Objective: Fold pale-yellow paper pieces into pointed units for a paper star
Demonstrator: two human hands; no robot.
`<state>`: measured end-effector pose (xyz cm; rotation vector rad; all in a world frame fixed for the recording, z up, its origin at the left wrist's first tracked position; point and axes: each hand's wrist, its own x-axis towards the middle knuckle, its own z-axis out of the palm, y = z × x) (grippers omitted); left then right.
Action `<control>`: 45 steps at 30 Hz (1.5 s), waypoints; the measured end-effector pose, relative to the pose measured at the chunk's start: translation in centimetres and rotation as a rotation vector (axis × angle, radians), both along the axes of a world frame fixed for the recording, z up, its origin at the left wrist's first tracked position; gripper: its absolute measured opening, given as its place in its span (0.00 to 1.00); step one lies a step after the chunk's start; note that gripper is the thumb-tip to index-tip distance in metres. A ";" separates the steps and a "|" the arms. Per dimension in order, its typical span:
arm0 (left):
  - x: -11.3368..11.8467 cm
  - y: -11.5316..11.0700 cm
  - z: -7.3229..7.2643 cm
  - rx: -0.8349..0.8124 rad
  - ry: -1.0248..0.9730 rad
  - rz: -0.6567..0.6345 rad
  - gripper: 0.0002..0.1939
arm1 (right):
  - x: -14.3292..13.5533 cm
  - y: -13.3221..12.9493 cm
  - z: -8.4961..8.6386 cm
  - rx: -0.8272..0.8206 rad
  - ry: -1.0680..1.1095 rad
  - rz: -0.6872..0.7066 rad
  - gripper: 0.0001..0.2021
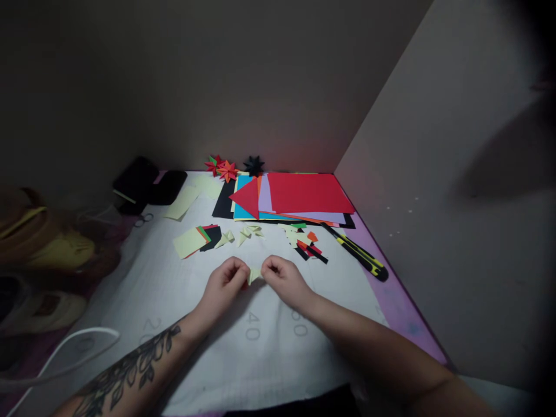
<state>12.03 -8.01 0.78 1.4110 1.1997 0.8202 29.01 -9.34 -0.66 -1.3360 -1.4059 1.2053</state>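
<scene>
My left hand [229, 280] and my right hand [284, 281] are close together over the white cloth, both with fingers pinched. Between them is a small pale yellow folded paper [255, 275], held at its left side by my left hand and at its right side by my right hand. The fingertips hide part of its edges. Just beyond the hands lie small folded pale yellow pieces [248, 233]. A stack of pale yellow squares [187, 242] rests to their left, with orange, green, red and black sheets under it.
Paper scraps [310, 246] and a black-and-yellow cutter [360, 255] lie at the right. Behind are large coloured sheets [310, 194], folded stars [228, 170] and a black case [167, 188]. A white cable [93, 331] runs at the lower left. Walls stand behind and right.
</scene>
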 end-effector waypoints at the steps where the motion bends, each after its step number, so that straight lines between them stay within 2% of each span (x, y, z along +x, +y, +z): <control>1: -0.1 0.1 0.0 -0.001 -0.007 0.021 0.09 | 0.2 0.1 0.0 -0.006 0.014 -0.013 0.06; 8: -0.3 0.6 0.2 -0.011 -0.012 0.033 0.09 | 1.0 0.5 -0.2 -0.012 0.162 -0.112 0.07; 14: -0.1 0.1 0.0 0.004 0.044 -0.111 0.09 | 0.0 0.0 -0.5 -0.005 0.221 0.009 0.06; 17: 0.0 -0.1 -0.2 0.019 0.009 -0.153 0.09 | -0.4 -0.2 -0.9 -0.018 0.233 0.066 0.05; 23: 0.0 0.1 -0.4 -0.026 -0.112 -0.047 0.12 | -0.5 -0.4 -1.6 -0.032 0.226 0.080 0.06; 27: -0.1 0.4 -0.1 -0.069 -0.115 0.029 0.12 | -0.5 -0.3 -1.5 -0.027 0.215 0.043 0.06; 32: -0.2 0.2 0.2 -0.069 0.013 -0.106 0.12 | -0.4 -0.1 -1.1 -0.015 0.207 -0.034 0.06; 38: -0.1 0.1 0.1 -0.080 0.034 -0.085 0.11 | -0.7 -0.2 -1.1 -0.078 0.250 0.034 0.11; 45: 0.0 0.0 -0.2 -0.059 0.063 -0.111 0.12 | -0.8 -0.5 -0.7 -0.055 0.169 0.067 0.09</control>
